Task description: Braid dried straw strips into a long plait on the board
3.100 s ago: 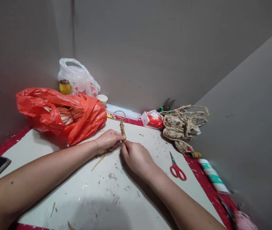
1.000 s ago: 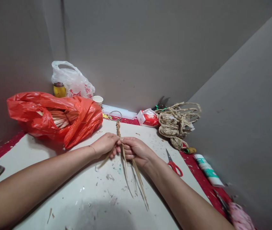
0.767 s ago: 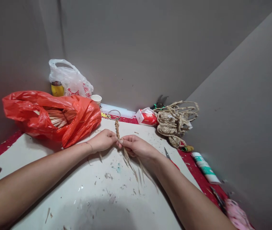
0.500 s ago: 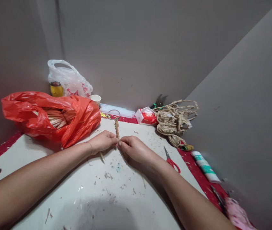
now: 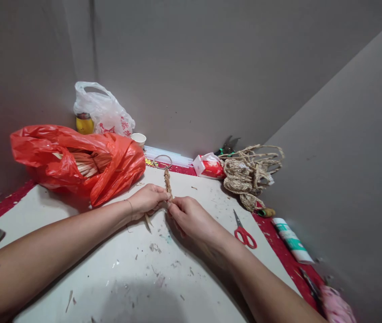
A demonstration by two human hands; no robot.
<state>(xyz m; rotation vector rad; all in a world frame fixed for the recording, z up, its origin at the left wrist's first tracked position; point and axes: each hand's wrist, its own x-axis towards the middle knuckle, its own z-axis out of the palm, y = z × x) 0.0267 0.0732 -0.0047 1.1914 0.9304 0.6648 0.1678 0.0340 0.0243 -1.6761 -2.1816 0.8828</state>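
Partly, both hands (image 5: 147,199) (image 5: 193,219) hide the braided cord (image 5: 167,180)

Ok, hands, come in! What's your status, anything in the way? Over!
Left hand, right hand: both pinching near end of tan braided fibre cord. Cord's far end at thin round metal ring. Nothing seen blocking; red-handled metal scissors off right.

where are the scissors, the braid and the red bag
Scissors (image 5: 240,229): head view, where blades meet handles.
Braid (image 5: 167,180): head view, middle of its exposed stretch.
Red bag (image 5: 121,162): head view, its right side.
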